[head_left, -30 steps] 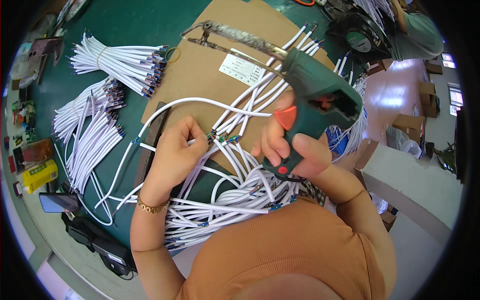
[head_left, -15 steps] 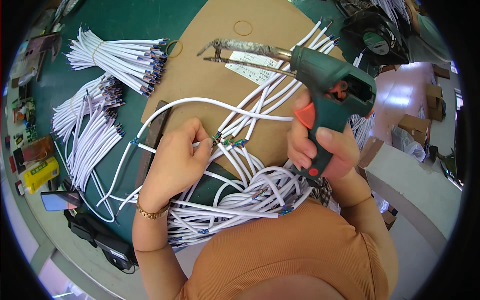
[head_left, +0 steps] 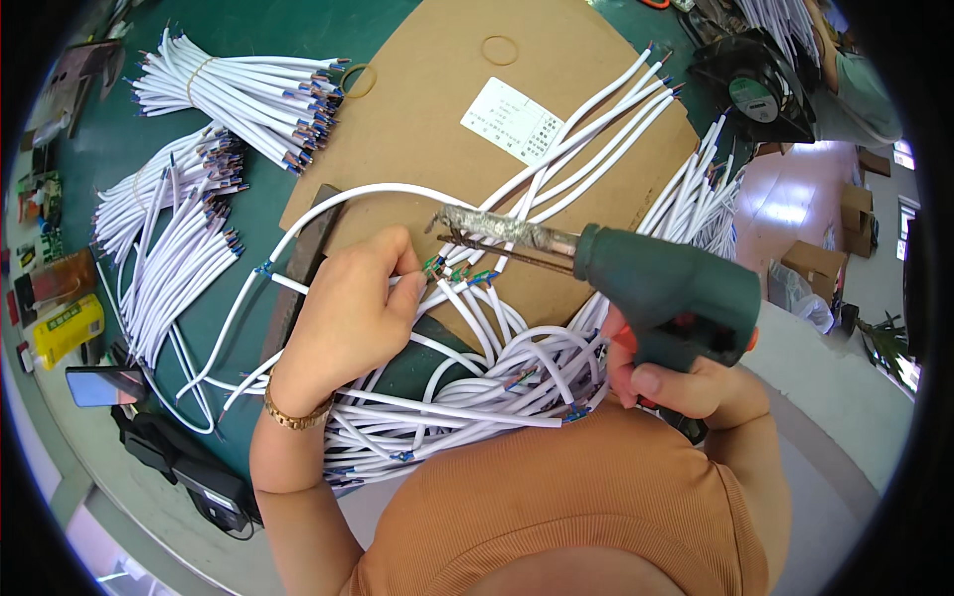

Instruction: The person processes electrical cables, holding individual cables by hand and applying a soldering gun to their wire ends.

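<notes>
My right hand (head_left: 691,385) is wrapped round the grip of a dark green soldering gun (head_left: 666,283). The gun points left, its crusted metal tip (head_left: 477,226) over the white cables, close to the exposed wire ends. With thumb and forefinger, my left hand (head_left: 358,298) pinches a white cable (head_left: 388,187) at its bared coloured wires (head_left: 433,266); the exact grip is partly hidden by the fingers. Beside them, more bared blue and green wires (head_left: 483,277) belong to several white cables (head_left: 596,119) fanned across the brown cardboard (head_left: 437,109). A tangle of joined white cables (head_left: 477,402) lies against my body.
Bundles of cut white cables (head_left: 238,94) lie at the left on the green tabletop (head_left: 268,30). A dark bar (head_left: 298,278) crosses under my left wrist. Near the left edge are a phone (head_left: 104,387) and a yellow packet (head_left: 70,331). A black fan (head_left: 755,94) stands far right.
The soldering gun has come down and tilted, its tip moving from above the printed label to near the bared wires. My left hand keeps its pinch almost in place.
</notes>
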Motion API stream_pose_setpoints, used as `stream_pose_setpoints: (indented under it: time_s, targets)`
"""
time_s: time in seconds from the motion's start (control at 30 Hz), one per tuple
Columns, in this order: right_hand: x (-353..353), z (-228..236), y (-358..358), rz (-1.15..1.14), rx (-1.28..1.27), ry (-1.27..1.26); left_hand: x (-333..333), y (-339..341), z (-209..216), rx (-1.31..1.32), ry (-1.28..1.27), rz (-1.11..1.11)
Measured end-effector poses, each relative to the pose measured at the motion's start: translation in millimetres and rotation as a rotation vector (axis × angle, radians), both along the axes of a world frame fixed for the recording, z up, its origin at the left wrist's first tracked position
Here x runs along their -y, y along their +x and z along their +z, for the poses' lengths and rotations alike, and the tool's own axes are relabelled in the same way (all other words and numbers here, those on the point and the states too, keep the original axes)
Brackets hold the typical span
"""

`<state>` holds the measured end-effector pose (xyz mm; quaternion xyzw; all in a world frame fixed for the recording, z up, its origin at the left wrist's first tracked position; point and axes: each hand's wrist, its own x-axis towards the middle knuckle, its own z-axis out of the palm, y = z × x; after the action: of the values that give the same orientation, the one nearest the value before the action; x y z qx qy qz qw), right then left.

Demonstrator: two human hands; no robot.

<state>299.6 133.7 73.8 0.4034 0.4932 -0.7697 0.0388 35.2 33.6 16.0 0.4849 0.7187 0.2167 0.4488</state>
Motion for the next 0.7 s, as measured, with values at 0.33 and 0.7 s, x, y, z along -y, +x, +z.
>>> stream_pose_setpoints:
  time_s: [0.33, 0.7]
  targets:
    - [-2, -2, 6, 0.243, -0.074, 0.123, 1, -1, -3, -0.023, 0.040, -0.019]
    - [8, 6, -5, 0.100, 0.084, 0.094, 1, -1, -2, -0.014, 0.010, -0.007]
